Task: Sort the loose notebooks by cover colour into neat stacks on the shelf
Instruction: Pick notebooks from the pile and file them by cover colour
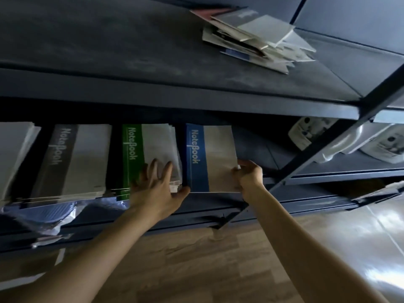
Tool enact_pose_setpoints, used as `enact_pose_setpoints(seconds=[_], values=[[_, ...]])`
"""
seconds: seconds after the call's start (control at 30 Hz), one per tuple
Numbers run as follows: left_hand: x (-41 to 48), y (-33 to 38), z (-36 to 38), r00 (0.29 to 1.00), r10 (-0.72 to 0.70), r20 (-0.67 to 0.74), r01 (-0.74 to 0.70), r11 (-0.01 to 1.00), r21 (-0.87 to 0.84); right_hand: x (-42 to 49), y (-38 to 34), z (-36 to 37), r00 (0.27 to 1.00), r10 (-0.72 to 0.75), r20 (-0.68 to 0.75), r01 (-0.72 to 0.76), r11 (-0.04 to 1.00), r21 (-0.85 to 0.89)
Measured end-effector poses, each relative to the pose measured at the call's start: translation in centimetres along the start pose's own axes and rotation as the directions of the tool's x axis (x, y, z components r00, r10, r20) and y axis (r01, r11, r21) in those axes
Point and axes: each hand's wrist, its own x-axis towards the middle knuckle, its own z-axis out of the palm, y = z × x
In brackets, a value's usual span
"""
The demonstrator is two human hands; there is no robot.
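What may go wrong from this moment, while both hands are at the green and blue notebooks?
1. The right hand pinches only the right edge of the blue notebook, which lies near the front of the shelf; it might slide off.
2. The left hand rests spread on the green stack, whose lower notebooks are fanned out; a push might skew it more.
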Motion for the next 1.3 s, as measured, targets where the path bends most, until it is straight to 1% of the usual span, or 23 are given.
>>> enact_pose_setpoints(seconds=[0.07, 0.13, 0.23, 0.3, 0.37, 0.47, 0.57, 0.63, 0.73, 0.83, 0.93, 1.1, 1.3], values=[[0.4, 0.4, 0.6, 1.000, -0.009, 0.021, 0.007, 0.997, 0.081, 1.8, 0.3, -0.8, 0.998, 0.046, -0.039, -0.047, 0.999, -0.025], [0.8, 0.5, 0.9, 0.998, -0.028, 0.051, 0.020, 0.988, 0.151, 3.3, 0.6, -1.1, 0.996, 0.045, -0.072, -0.053, 0.993, -0.102], [0.9, 0.2, 0.7, 0.998, -0.038, 0.053, 0.024, 0.972, 0.234, 4.2, 0.5, -1.2, 0.995, -0.021, -0.093, 0.003, 0.982, -0.189], [0.8, -0.1, 0.6, 0.997, -0.047, 0.059, 0.029, 0.961, 0.276, 4.5, 0.4, -1.1, 0.994, -0.068, -0.087, 0.047, 0.973, -0.224], [0.5, -0.4, 0.5, 0.997, -0.054, 0.060, 0.033, 0.951, 0.307, 4.4, 0.2, -0.8, 0.990, -0.127, -0.065, 0.102, 0.949, -0.300], [-0.3, -1.0, 0.8, 0.998, -0.049, 0.038, 0.035, 0.949, 0.314, 4.5, 0.4, -0.9, 0.971, -0.236, 0.028, 0.222, 0.857, -0.465], [-1.5, -1.5, 0.9, 0.999, -0.033, 0.007, 0.029, 0.950, 0.312, 3.7, 1.2, -1.4, 0.952, -0.296, 0.076, 0.285, 0.771, -0.570], [-2.5, -1.6, 0.8, 1.000, -0.020, 0.002, 0.019, 0.951, 0.310, 2.6, 1.9, -1.8, 0.941, -0.308, 0.139, 0.320, 0.680, -0.660], [-4.6, -1.4, 0.5, 1.000, -0.010, 0.004, 0.008, 0.954, 0.300, -1.1, 2.6, -2.0, 0.928, -0.250, 0.275, 0.369, 0.535, -0.760], [-7.1, -1.3, 0.1, 1.000, 0.011, -0.011, -0.008, 0.960, 0.281, -5.3, 3.3, -1.8, 0.897, -0.220, 0.384, 0.442, 0.407, -0.799], [-10.2, -1.7, -0.6, 0.999, 0.020, -0.046, -0.006, 0.962, 0.273, -9.4, 3.8, -1.9, 0.873, -0.191, 0.449, 0.487, 0.296, -0.821], [-15.6, -2.0, -3.3, 0.995, 0.014, -0.103, 0.012, 0.967, 0.254, -15.6, 3.1, -3.3, 0.833, -0.245, 0.496, 0.543, 0.194, -0.817], [-20.3, -1.5, -8.2, 0.987, -0.012, -0.159, 0.048, 0.973, 0.228, -21.6, -0.4, -5.7, 0.805, -0.287, 0.519, 0.569, 0.127, -0.812]])
